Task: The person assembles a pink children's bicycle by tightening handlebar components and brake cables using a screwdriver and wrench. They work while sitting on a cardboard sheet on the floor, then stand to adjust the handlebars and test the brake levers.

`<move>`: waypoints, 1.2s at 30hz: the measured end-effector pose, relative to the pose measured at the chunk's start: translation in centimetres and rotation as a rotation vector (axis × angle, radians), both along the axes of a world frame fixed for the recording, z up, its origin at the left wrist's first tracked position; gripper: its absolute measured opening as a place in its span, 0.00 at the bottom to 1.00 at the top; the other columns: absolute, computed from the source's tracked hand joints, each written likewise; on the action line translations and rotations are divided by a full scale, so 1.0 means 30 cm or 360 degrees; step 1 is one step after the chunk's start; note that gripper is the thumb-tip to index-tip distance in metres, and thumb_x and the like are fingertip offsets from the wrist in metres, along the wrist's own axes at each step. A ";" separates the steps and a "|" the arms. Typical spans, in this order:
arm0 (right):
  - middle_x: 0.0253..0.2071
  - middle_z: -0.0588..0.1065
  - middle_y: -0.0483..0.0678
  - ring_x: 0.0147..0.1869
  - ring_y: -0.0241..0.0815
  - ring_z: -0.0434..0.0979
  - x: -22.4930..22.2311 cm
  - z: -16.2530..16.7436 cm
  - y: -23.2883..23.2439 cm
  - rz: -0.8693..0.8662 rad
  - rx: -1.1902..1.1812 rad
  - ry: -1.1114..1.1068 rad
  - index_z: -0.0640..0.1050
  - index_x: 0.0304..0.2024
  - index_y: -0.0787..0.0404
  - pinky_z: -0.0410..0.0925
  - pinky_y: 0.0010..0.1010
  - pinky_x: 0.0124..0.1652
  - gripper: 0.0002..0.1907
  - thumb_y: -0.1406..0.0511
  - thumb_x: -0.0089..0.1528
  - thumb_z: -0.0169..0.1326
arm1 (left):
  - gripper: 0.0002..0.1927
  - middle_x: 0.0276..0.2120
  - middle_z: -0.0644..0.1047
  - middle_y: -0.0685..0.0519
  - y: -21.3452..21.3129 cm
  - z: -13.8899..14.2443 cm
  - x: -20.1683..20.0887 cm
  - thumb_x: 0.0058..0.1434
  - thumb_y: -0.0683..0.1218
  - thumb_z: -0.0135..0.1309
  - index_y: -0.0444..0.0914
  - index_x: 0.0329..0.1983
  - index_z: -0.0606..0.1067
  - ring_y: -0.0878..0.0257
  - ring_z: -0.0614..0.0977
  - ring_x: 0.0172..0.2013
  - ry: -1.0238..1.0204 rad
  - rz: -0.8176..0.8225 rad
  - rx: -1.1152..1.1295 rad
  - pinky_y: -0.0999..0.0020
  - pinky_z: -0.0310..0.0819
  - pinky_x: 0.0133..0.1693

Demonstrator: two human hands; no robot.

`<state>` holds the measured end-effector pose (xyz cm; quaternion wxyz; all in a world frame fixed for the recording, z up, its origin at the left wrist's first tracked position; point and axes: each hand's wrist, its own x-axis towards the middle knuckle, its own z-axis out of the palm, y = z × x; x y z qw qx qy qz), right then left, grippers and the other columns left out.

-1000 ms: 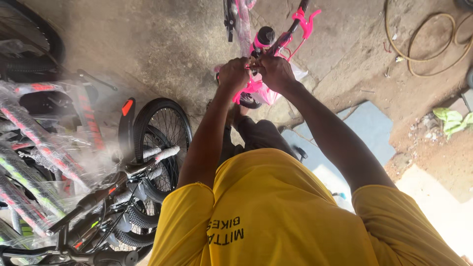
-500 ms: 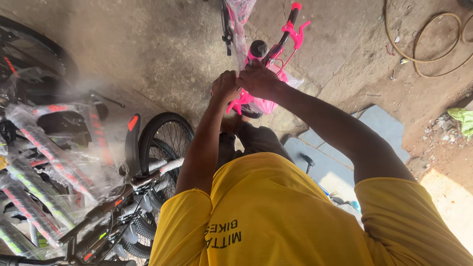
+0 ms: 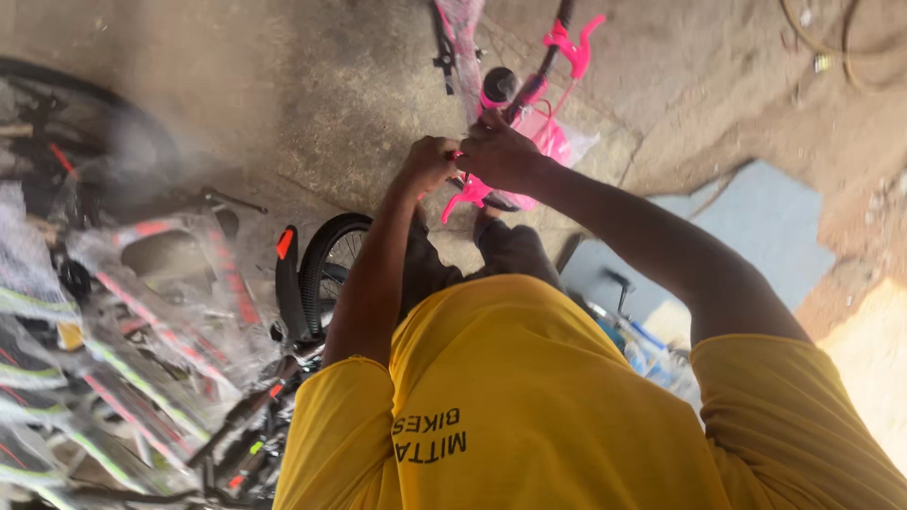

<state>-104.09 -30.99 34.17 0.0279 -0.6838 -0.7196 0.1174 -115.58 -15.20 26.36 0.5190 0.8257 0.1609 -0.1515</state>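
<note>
Handlebar (image 3: 543, 66) of a small pink bike stood at the top centre of the view, just beyond the person's knees, with both hands on it. At the far left lay a heap of wrapped bikes (image 3: 123, 312), their frames under clear film, and beside them a black wheel (image 3: 331, 260) with an orange reflector (image 3: 284, 243) on its guard. Next came the left hand (image 3: 430, 162), curled into a fist just above the lower pink lever (image 3: 468, 194); its fingers were closed tight, though whether they pinched the bar alone or a small tool as well could not be told. Touching it, the right hand (image 3: 501, 151) was wrapped over the middle of the bar below the black grip (image 3: 498, 85), fingers together and pressed down. Farther right the upper pink lever (image 3: 578, 42) stuck out, free of either hand, then a blue sheet (image 3: 756, 227) on the floor and a hose (image 3: 850, 47) in the corner. Against the pictures of a second and half a second before, little had changed: both hands had kept the same hold at the same place, the right had slid slightly more over the centre, and the view had swung so that the wheel sat nearer the middle. That suggested, as a judgement only, that the work at that joint was continuing with small, firm turns, not finished.
</note>
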 end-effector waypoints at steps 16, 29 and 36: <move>0.35 0.79 0.55 0.39 0.55 0.82 0.000 -0.063 -0.062 -0.0785 -0.0661 0.0269 0.79 0.49 0.59 0.74 0.50 0.36 0.12 0.69 0.63 0.51 | 0.09 0.23 0.77 0.48 -0.071 -0.113 0.110 0.46 0.41 0.67 0.31 0.27 0.79 0.64 0.77 0.25 0.0200 -0.0013 -0.0675 0.63 0.71 0.28; 0.30 0.83 0.46 0.33 0.43 0.84 0.013 0.091 -0.037 -0.1163 -0.1063 0.0503 0.83 0.33 0.57 0.75 0.42 0.33 0.07 0.66 0.61 0.53 | 0.17 0.31 0.84 0.52 -0.177 0.142 0.143 0.47 0.40 0.63 0.33 0.42 0.81 0.64 0.84 0.33 -0.0028 0.0207 -0.0651 0.66 0.78 0.37; 0.38 0.78 0.58 0.37 0.51 0.82 -0.061 0.216 -0.118 -0.2167 -0.0167 0.0981 0.77 0.44 0.63 0.75 0.38 0.32 0.10 0.64 0.64 0.57 | 0.09 0.30 0.80 0.43 -0.229 0.186 0.136 0.54 0.43 0.60 0.37 0.37 0.81 0.47 0.81 0.33 -0.0569 -0.0030 0.0015 0.53 0.74 0.38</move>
